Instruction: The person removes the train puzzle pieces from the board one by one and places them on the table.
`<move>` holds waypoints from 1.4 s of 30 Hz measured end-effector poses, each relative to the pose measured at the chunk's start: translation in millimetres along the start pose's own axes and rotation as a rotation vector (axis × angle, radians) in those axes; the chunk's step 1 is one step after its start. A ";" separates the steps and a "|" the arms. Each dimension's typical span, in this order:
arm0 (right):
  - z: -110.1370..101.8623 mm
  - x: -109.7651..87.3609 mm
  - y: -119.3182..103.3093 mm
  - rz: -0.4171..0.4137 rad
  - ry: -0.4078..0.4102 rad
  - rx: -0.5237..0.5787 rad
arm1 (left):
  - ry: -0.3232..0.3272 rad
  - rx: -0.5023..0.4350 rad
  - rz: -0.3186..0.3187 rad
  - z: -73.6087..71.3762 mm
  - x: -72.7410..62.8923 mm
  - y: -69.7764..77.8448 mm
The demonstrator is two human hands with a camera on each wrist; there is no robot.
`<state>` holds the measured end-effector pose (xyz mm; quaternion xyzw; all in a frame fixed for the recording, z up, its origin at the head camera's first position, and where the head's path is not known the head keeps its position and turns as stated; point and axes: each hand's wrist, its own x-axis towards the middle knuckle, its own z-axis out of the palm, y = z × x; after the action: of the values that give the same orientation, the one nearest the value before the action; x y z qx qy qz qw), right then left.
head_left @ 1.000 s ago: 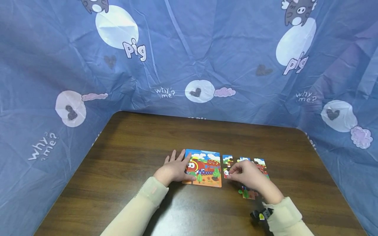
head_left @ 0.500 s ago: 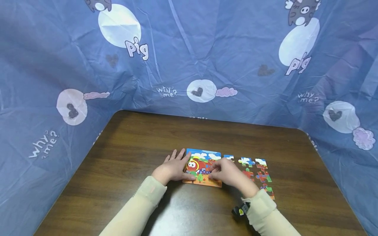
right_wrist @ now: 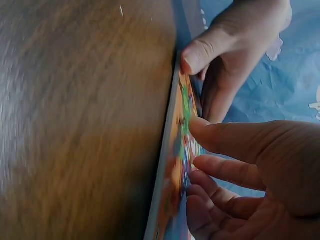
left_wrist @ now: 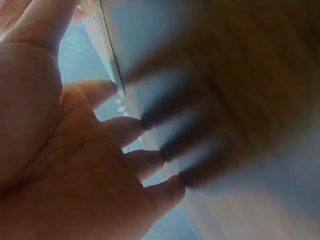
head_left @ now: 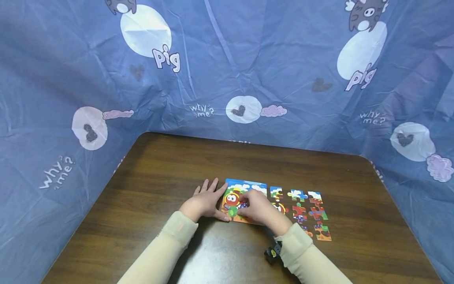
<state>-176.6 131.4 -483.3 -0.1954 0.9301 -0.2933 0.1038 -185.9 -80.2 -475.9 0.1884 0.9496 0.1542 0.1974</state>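
Observation:
A flat picture board [head_left: 248, 183] with a cartoon train lies on the table. Its left edge is steadied by my left hand [head_left: 203, 203], fingers straight and spread, with the thumb along the near corner. My right hand [head_left: 257, 207] is over the board, thumb and fingertips drawn together at the picture. A small green puzzle piece [head_left: 232, 212] shows at those fingertips, mostly hidden by them. In the right wrist view, the right thumb [right_wrist: 215, 132] and curled fingers sit right at the board's face, and the left thumb [right_wrist: 195, 55] presses its far end.
Right of the board lie several loose puzzle pieces, laid out in rows, among them a sky piece [head_left: 297, 195], a red piece [head_left: 299, 212] and a corner piece [head_left: 322, 232]. Behind the brown table [head_left: 170, 157] hangs a blue printed cloth [head_left: 198, 71].
My right hand has moved left from the loose pieces onto the picture board, fingertips still drawn together. More loose pieces are uncovered. My left hand stays at the board's left edge.

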 end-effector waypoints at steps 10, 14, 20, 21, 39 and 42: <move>8.5 -0.2 -12.5 -0.019 0.019 -0.001 | -0.001 0.012 -0.005 1.7 0.7 1.4; 8.3 -0.1 -14.7 -0.002 0.027 -0.029 | 0.002 0.018 -0.005 2.3 1.1 1.3; 8.4 0.5 -18.1 0.032 0.005 -0.024 | -0.006 0.017 -0.007 1.6 -0.1 1.2; 8.5 0.6 -18.3 0.041 0.001 -0.022 | -0.006 0.016 -0.007 1.6 -0.3 1.2; 5.9 0.7 -12.0 0.105 0.074 0.220 | -0.006 0.009 -0.012 0.3 -0.7 1.9; 1.9 -1.3 -8.2 0.129 0.065 0.285 | 0.004 0.011 -0.009 0.3 -1.0 1.3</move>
<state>-172.3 124.8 -479.9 -0.1090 0.8925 -0.4212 0.1189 -184.6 -79.4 -475.4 0.1849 0.9516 0.1486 0.1953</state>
